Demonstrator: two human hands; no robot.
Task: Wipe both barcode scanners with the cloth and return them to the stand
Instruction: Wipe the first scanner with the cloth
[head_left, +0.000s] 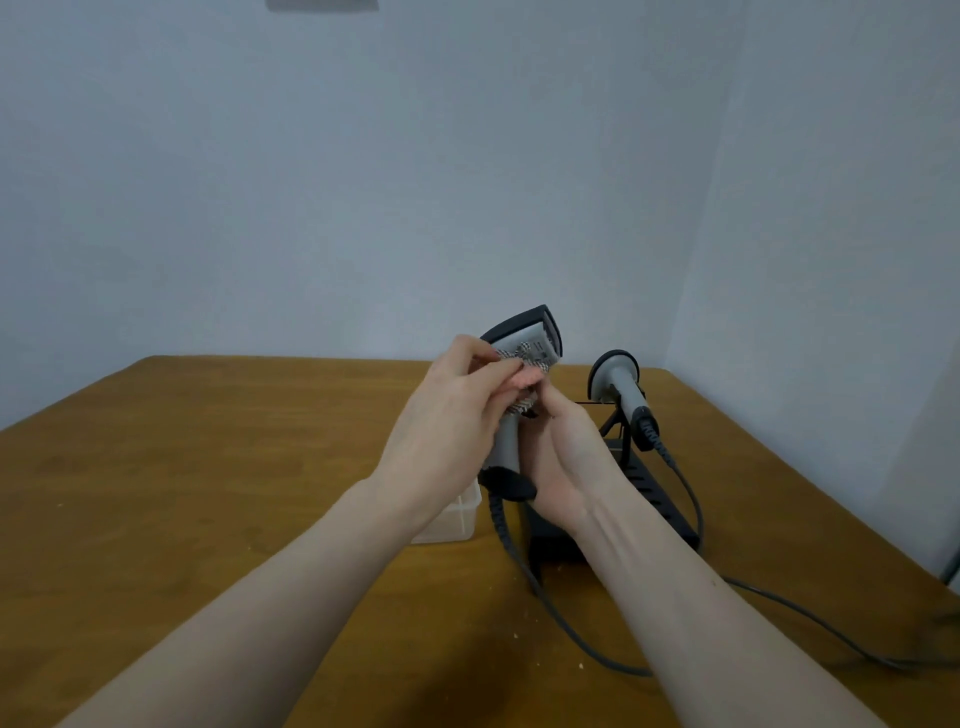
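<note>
Both hands hold one scanner (524, 343) above the table (208, 441), head up. Left hand (452, 421) pinches a checked cloth (519, 358) against its head; right hand (561, 457) wraps the grip from behind. Its cable (561, 618) trails toward the near edge. Second scanner (621, 382) sits on the black stand (660, 499) near the far right corner. A clear box (457, 517) lies under the left wrist.
</note>
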